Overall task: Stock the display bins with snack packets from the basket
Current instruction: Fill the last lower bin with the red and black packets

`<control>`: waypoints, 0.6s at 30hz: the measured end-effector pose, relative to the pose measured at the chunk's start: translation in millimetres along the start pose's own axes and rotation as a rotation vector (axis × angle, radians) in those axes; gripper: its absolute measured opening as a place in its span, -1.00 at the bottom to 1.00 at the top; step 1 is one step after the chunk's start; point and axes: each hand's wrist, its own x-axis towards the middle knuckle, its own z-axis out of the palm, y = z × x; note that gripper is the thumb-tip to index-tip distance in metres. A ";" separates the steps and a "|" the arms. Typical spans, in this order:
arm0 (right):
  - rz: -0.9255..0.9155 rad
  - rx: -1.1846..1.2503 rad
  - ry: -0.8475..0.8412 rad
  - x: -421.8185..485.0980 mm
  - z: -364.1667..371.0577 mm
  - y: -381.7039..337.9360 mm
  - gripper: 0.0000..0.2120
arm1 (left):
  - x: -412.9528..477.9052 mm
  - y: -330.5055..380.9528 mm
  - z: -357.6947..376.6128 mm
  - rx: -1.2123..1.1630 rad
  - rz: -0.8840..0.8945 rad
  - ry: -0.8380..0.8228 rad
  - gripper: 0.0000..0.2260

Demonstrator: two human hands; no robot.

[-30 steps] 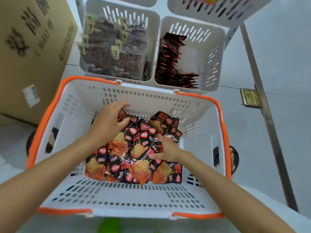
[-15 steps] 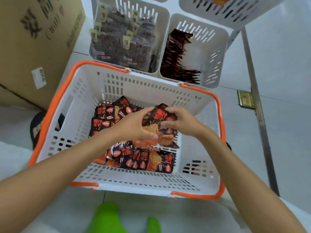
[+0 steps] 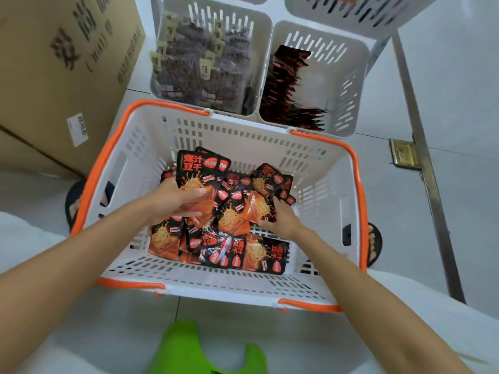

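Note:
A white basket with orange rim (image 3: 359, 184) sits on the floor, holding a heap of black-and-orange snack packets (image 3: 235, 247). My left hand (image 3: 172, 201) grips a stack of these packets (image 3: 199, 168) raised above the heap. My right hand (image 3: 283, 220) pinches another packet (image 3: 256, 209) at the heap's right side. Beyond the basket stand two white display bins: the left bin (image 3: 264, 36) is full of dark packets, the right bin (image 3: 356, 85) has a row of red-black packets (image 3: 286, 93) along its left wall.
A large cardboard box (image 3: 54, 76) stands to the left of the basket. A metal floor rail (image 3: 426, 168) with a brass plate (image 3: 403, 153) runs on the right. Another white bin (image 3: 364, 14) sits above at the back. A green shape (image 3: 189, 349) lies near my body.
Both hands met over the heap, gathering packets. Now the left hand holds a stack lifted higher, and the right hand has dropped back to the heap's right side onto another packet.

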 end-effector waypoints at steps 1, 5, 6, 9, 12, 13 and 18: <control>0.006 -0.117 0.044 6.5 7.5 2.9 -0.03 | -1.6 -3.0 -1.0 -0.005 -0.009 0.003 -0.68; -0.038 -0.182 0.132 14.6 8.3 1.0 -0.37 | -10.4 -8.5 -1.7 -0.021 -0.021 0.052 -0.81; -0.090 -0.078 0.103 13.5 0.7 -3.3 -0.53 | -10.2 -8.6 -1.7 -0.007 -0.006 0.076 -0.81; -0.269 0.132 0.078 -2.2 -39.6 -27.5 -0.71 | -5.4 -2.4 1.1 0.073 0.051 0.206 -0.76; -0.459 0.256 0.051 -29.0 -73.6 -64.4 -0.79 | -5.2 13.1 10.2 0.286 0.163 0.198 -0.83; -0.497 0.295 0.086 -37.0 -79.0 -75.6 -0.81 | -6.6 19.0 15.6 0.355 0.174 0.120 -0.84; -0.531 0.334 0.353 -55.4 -79.5 -102.5 -0.92 | -16.7 32.1 43.4 0.342 0.066 -0.187 -0.49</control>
